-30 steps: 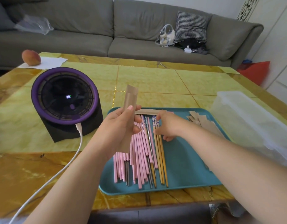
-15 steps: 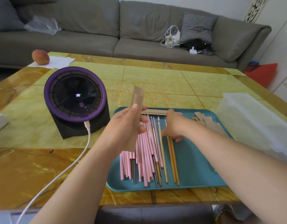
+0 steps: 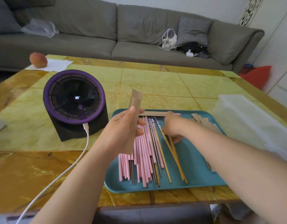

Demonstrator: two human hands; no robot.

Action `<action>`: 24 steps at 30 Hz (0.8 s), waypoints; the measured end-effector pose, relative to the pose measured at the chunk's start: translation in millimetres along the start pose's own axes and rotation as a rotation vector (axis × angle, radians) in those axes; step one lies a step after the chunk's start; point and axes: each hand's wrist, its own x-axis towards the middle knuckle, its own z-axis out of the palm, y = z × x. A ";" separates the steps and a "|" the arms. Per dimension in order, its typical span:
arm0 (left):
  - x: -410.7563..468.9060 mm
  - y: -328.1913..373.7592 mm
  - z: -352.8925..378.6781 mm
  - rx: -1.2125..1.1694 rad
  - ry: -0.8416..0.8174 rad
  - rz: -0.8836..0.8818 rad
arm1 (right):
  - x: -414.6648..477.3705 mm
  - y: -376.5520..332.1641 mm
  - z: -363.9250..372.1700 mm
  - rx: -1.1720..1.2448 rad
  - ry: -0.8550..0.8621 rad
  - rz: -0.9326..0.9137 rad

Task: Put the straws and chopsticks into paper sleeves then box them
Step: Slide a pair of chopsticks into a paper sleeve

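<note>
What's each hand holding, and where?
Left hand pinches the paper sleeve at its middle; right hand grips two yellow chopsticks near their far ends.

Home living room. Grey fabric sofa (image 3: 139,29) across the back, carrying a houndstooth cushion (image 3: 192,32) and a pale handbag (image 3: 167,39). Low yellow marble-patterned tabletop (image 3: 155,83) in front, bearing a peach (image 3: 38,59) on white paper (image 3: 58,65) and a purple-rimmed fan (image 3: 75,101).

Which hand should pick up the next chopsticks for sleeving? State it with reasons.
Right. The right hand lies on the wooden chopsticks in the tray, fingers curled over them. The left hand is occupied, holding the paper sleeve upright.
</note>
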 end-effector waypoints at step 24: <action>0.4 1.4 0.3 0.023 0.009 -0.005 | -0.1 -1.4 -8.4 -0.036 -0.173 -0.059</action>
